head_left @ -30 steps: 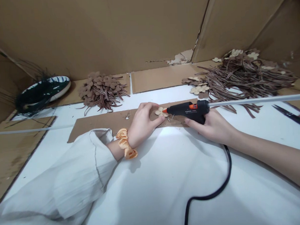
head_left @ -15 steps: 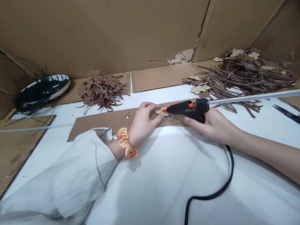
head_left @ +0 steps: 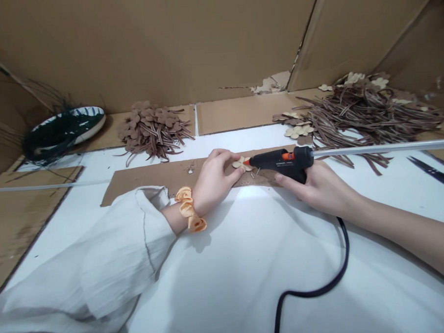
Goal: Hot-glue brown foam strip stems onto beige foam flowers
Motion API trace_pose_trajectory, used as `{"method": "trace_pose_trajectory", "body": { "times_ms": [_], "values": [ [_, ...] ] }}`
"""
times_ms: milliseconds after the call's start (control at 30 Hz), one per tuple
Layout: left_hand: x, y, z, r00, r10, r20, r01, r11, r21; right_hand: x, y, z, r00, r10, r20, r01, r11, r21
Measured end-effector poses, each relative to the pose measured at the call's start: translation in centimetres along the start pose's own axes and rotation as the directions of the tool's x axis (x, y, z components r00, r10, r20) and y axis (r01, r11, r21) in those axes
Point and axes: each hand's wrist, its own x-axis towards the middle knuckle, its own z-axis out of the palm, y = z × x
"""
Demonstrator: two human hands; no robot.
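Note:
A cream flower cut-out [head_left: 238, 164] lies on a long strip of brown cardboard [head_left: 149, 178]. The thumb and fingers of my left hand [head_left: 218, 179] hold the flower by its left side; an orange scrunchie [head_left: 190, 209] circles that wrist. In my right hand [head_left: 324, 189] is a black glue gun [head_left: 280, 161], gripped by its handle. Its orange nozzle tip rests on or just over the middle of the flower; I cannot tell if it touches. A clear glue stick [head_left: 379, 148] sticks out of the back of the gun.
Brown flower cut-outs with strips [head_left: 152, 128] lie in a pile at the back left. A larger pile of brown strips [head_left: 374, 110] is at the back right, near black scissors [head_left: 433, 173]. A dish [head_left: 91, 125] holds dark green thread. The black cord [head_left: 323, 289] crosses the white table.
The whole view has shifted slightly, so everything sits a little further right. Both hands keep their holds, and the nozzle stays at the flower's middle.

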Motion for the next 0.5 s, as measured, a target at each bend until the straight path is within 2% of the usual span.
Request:
{"method": "trace_pose_trajectory", "body": {
  "times_ms": [500],
  "values": [
    [0.00,0.27,-0.05,0.998,-0.059,-0.028,0.058,0.998,-0.020,-0.14,-0.17,-0.10,0.999,0.041,0.002,-0.041,0.999,-0.032]
  ]
}}
